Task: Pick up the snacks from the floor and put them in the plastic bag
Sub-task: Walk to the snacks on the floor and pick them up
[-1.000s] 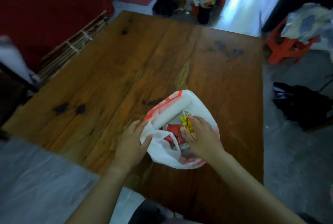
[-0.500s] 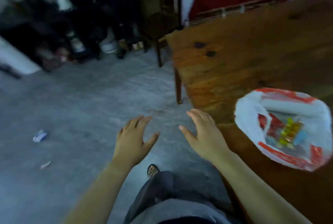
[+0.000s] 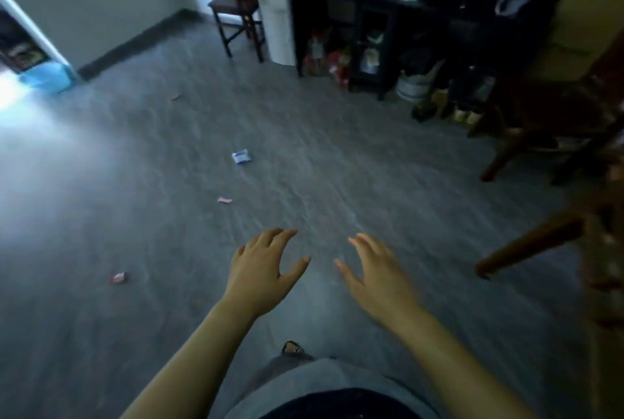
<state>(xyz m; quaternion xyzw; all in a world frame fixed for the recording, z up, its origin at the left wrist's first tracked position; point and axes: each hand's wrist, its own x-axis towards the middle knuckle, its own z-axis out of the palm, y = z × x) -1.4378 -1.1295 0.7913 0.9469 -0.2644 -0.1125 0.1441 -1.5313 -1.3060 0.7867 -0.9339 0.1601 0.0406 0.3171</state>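
Left hand (image 3: 266,270), right hand (image 3: 378,275) spread, empty, above floor (image 3: 354,165); blue snack (image 3: 241,157), pink snacks (image 3: 224,200) blurred.

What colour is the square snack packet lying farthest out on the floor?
Blue and white, seen in the head view: the square packet lies on the grey floor.

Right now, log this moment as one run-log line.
left hand: open, empty | right hand: open, empty | floor: blue-white packet, pink wrapper, red-pink wrapper | plastic bag: not in view
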